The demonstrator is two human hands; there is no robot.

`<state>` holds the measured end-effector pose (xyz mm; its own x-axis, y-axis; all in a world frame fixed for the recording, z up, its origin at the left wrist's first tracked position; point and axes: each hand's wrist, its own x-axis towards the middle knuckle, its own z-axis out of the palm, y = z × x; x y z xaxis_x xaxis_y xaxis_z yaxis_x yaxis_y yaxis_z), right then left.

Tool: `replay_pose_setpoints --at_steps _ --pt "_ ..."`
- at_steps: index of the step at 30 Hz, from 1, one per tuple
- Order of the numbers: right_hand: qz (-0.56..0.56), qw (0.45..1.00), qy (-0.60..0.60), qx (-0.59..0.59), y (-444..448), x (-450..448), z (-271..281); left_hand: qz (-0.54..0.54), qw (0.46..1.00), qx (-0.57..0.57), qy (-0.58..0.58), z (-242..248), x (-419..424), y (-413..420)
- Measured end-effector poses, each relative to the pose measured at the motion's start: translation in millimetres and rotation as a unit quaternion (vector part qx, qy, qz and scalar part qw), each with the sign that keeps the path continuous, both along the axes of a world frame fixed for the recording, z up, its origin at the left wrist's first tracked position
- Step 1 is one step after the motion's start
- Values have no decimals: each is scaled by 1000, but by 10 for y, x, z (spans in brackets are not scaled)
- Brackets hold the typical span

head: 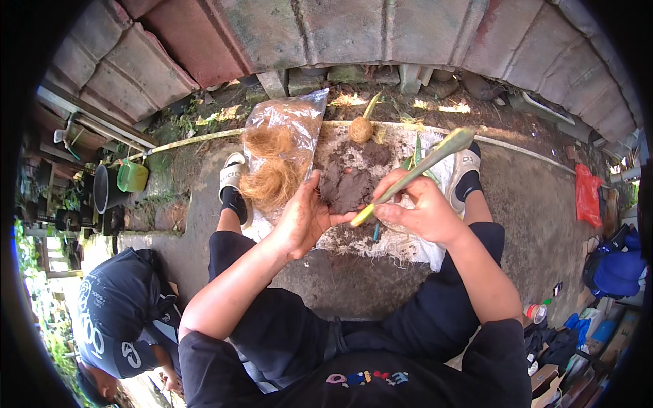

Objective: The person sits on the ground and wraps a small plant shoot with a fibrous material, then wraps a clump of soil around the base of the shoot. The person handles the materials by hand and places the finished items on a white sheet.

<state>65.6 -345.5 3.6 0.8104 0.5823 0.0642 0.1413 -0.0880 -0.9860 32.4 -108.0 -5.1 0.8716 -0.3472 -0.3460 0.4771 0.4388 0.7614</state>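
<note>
My left hand [306,219] cups a lump of dark wet soil [347,187] on its palm and fingers. Between the thumb and fingers of my right hand [416,204] is a long green leaf cutting [428,160], slanted, its pale yellowish end close to the left fingertips. Beneath both hands lies a white woven sack [398,247] strewn with soil. Beyond them stands a round fibre-wrapped ball [360,130] with a leaf sticking out. A clear plastic bag [288,120] and tufts of brown coconut fibre [270,178] are left of the soil. More green leaves [417,148] lie behind my right hand.
A thin pipe [199,138] runs along the far ground edge beneath roof tiles [347,30]. Another person [117,316] bends down at lower left. Green and black buckets [133,176] hang at left. A red plastic bag [587,195] and assorted boxes and bags [561,341] are at right.
</note>
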Motion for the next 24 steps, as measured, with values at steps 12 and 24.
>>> replay_pose_setpoints --at_steps 12,24 --pt "7 993 -102 -64 67 64 -119 -110 994 -1 -23 -148 -179 -41" --pt "27 994 -86 61 193 -3 -454 -36 997 66 -35 -205 -236 6"
